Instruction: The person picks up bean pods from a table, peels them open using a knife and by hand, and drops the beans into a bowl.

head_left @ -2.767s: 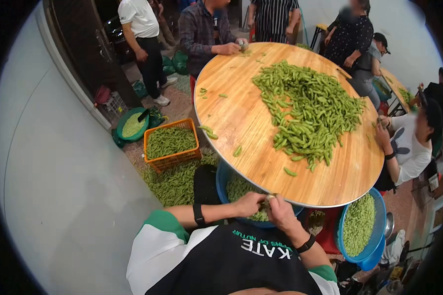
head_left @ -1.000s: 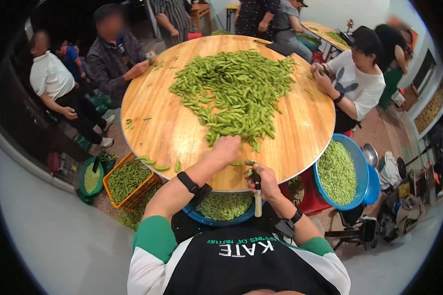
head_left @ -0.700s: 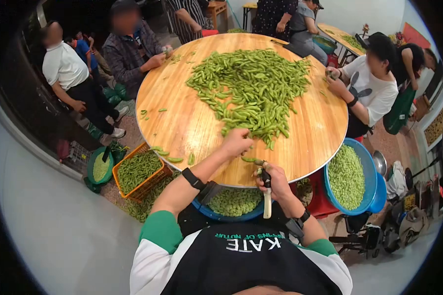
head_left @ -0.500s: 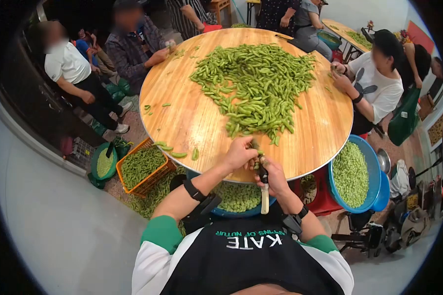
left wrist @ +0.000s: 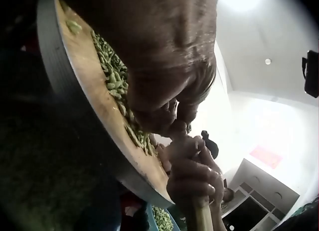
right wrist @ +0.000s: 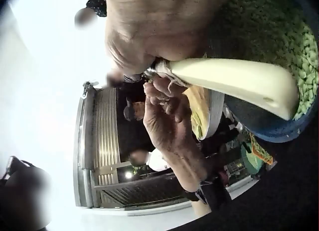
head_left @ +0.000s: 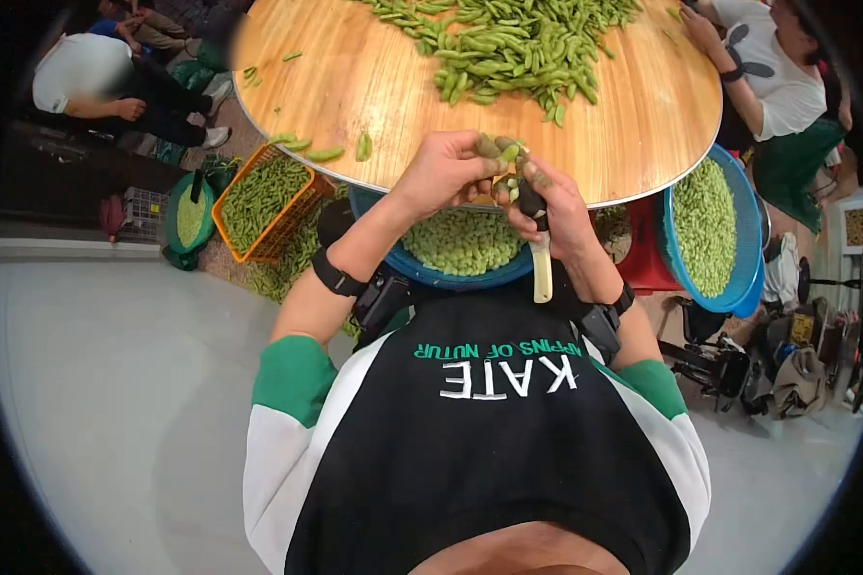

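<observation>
Above the table's near edge, my left hand pinches a green soybean pod between thumb and fingers. My right hand is right beside it, gripping a knife by its pale handle; dark wrapping covers the part near the fingers, and the blade is hidden. In the right wrist view the handle sticks out from the fist, with the left hand facing it. The left wrist view has both hands' fingertips meeting. A heap of pods lies on the round wooden table.
Beneath the table edge, between my arms, is a blue basin of shelled beans. A second blue basin of beans stands right. An orange crate of pods and a green basin stand left. A person in white sits at the right.
The left hand has gone out to the pod heap and come back with a pod to the right hand, which keeps the knife. The head view has tilted down.
</observation>
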The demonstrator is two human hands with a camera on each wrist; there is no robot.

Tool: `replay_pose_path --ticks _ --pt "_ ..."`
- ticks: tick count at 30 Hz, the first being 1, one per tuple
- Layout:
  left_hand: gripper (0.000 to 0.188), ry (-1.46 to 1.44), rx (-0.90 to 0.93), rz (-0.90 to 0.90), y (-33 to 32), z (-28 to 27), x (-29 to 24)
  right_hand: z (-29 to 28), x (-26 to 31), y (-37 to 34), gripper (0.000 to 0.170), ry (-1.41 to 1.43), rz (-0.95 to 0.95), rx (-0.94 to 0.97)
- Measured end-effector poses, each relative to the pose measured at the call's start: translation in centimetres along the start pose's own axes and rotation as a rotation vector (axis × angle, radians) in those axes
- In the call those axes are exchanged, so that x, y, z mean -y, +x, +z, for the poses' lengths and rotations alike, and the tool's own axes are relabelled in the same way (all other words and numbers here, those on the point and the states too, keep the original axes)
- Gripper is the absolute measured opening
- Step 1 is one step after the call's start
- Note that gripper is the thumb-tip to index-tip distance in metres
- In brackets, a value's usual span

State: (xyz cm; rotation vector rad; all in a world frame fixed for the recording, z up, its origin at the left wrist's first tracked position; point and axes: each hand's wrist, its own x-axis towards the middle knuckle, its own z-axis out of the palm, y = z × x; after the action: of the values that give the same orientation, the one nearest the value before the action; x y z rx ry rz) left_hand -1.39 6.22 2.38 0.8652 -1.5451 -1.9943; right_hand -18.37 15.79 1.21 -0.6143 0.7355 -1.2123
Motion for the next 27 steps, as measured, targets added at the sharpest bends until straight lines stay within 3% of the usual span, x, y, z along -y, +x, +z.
replay_pose_path --ticks 18,27 --pt "0.007 -0.045 0.032 0.093 -1.3 0.3 -0.2 1.5 0.3 -0.6 0.033 -0.101 -0.02 0.047" --pt "0.015 -0.007 0.089 0.182 -1.4 -1.3 0.8 1.6 -0.2 -0.5 0.03 -0.12 -0.016 0.018"
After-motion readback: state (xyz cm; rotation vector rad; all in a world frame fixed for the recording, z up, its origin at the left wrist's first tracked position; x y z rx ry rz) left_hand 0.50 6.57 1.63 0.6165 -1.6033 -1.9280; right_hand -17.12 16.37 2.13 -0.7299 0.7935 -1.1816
